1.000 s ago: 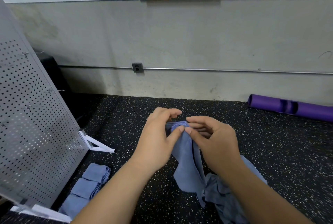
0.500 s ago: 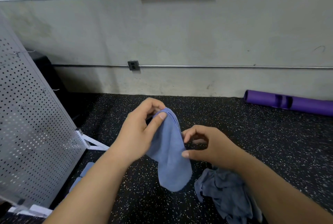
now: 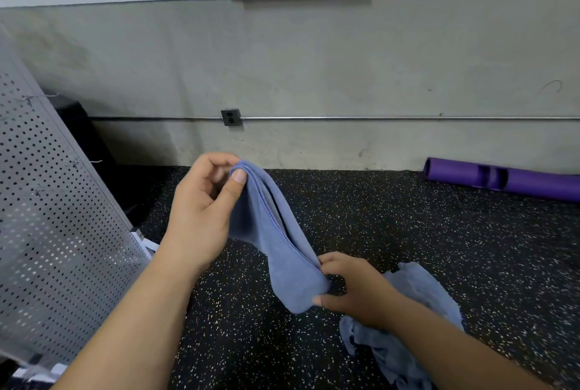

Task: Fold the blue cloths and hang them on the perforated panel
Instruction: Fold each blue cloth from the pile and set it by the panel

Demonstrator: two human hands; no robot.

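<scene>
Now the hands have drawn apart. A second ago both were pinched together at the top of the cloth (image 3: 279,248), and half a second ago the right one had let go and dropped to mid-cloth. At this moment the right hand (image 3: 357,289) is down at the lower end, its thumb and curled digits gripping the bottom edge. The left hand (image 3: 201,214) has stayed high and pinches the upper end. So the cloth, which hung slack, is now stretched on a slant between them. It is doubled lengthwise with its stitched hem showing, and is held in the air above the floor (image 3: 408,217) in front of the person.

For the task this reads as a first fold made and being pulled smooth. With both ends in hand, the likely next step is to bring the bottom end up to the top and halve the cloth again. After that it would go left to the panel (image 3: 56,217), which leans at the left edge with small wire hooks (image 3: 77,163) on its face. No cloth hangs on the part of the panel in view. A crumpled pile (image 3: 420,292) of more blue cloths lies on the floor just beneath the right wrist, so much of the job looks still to be done.
</scene>
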